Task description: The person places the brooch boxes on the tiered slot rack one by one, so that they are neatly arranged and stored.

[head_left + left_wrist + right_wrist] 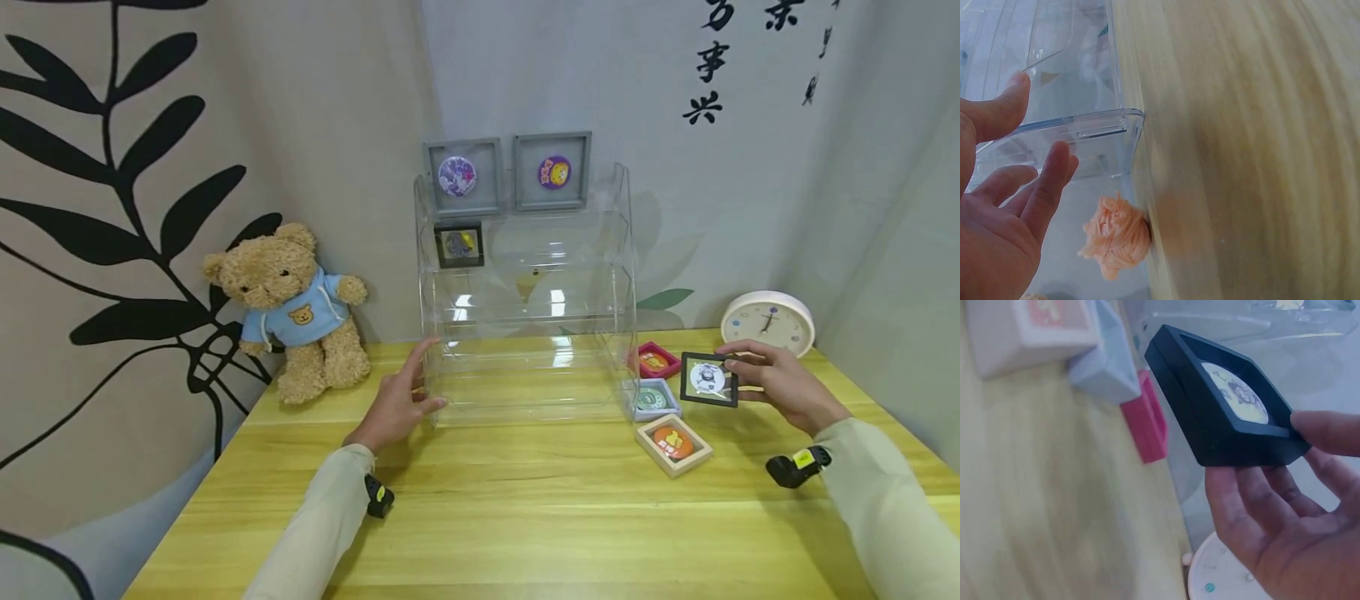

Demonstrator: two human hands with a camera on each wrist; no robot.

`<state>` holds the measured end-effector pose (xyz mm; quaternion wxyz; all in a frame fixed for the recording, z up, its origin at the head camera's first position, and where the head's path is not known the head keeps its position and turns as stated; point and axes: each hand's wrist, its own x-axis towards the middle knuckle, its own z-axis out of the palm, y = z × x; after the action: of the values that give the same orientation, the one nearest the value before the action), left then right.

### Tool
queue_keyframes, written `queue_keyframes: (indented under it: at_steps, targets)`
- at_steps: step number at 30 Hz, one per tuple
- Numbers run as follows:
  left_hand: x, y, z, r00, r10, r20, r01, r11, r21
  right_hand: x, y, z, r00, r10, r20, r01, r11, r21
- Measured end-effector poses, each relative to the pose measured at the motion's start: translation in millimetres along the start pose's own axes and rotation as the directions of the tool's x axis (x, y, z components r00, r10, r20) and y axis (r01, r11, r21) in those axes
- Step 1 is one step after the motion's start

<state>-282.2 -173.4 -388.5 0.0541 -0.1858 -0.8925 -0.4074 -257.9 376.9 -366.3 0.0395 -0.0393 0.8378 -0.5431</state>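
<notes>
My right hand [783, 383] pinches a black square display frame [708, 379] by its right edge, thumb on one side and fingers on the other. Inside this frame is a round white badge [1235, 392] with a dark drawing. The frame is held up off the table, near three other badge frames. My left hand [393, 404] is at the left side of a clear tiered display stand [525, 408]. In the left wrist view, its thumb and loosely extended fingers lie either side of the stand's edge, with a gap between them; firm contact cannot be made out.
Two grey frames [551, 204] stand on the top tier, with a small black frame [459, 244] below. Red [654, 360], pale blue [657, 400] and beige [673, 446] frames lie right of the stand. A teddy bear [303, 317] sits left; a round clock [768, 321] leans at right.
</notes>
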Motion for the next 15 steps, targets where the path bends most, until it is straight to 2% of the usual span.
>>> queue_keyframes:
  at_steps: [5, 15]
  targets:
    - [0.2, 0.2, -0.9, 1.0, -0.019, 0.002, 0.019, 1.0, -0.013, -1.6, -11.3, 1.2, 0.998, -0.055, -0.017, 0.055, 0.998, -0.005]
    - [1.1, -1.2, -0.2, 1.0, -0.018, 0.005, 0.018, 1.0, -0.003, -7.7, -37.8, 9.5, 0.986, -0.157, -0.049, 0.159, 0.987, 0.026]
